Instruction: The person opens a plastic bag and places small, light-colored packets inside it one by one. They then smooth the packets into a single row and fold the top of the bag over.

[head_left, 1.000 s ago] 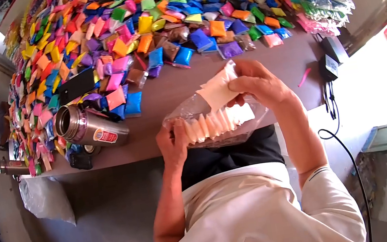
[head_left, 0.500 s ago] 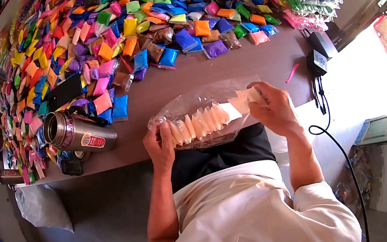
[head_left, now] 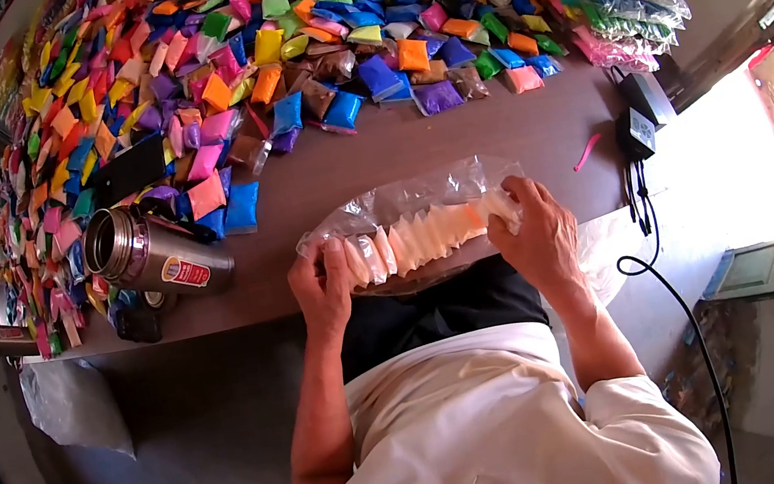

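Note:
Held between my hands at the table's front edge is a clear plastic bag (head_left: pixel 410 193) with a row of peach-coloured packets (head_left: pixel 422 239) standing side by side in it. My left hand (head_left: pixel 320 278) grips the left end of the bag, thumb on the near side and fingers curled. At the other end, my right hand (head_left: pixel 539 228) is closed round the right end of the row, fingers over the last packets and the plastic. What lies under the right fingers is partly hidden.
Many small coloured packets (head_left: pixel 286 114) cover the back and left of the table (head_left: pixel 364 159). A steel flask (head_left: pixel 157 258) lies at left, near a black phone (head_left: pixel 133 171). Filled clear bags (head_left: pixel 627 1) are stacked at back right. A black adapter (head_left: pixel 635 134) with its cable sits at the right edge.
My right hand has moved slightly down and left, pressing the right-hand packets in line with the others. The gap near that end has closed. My left hand keeps its grip.

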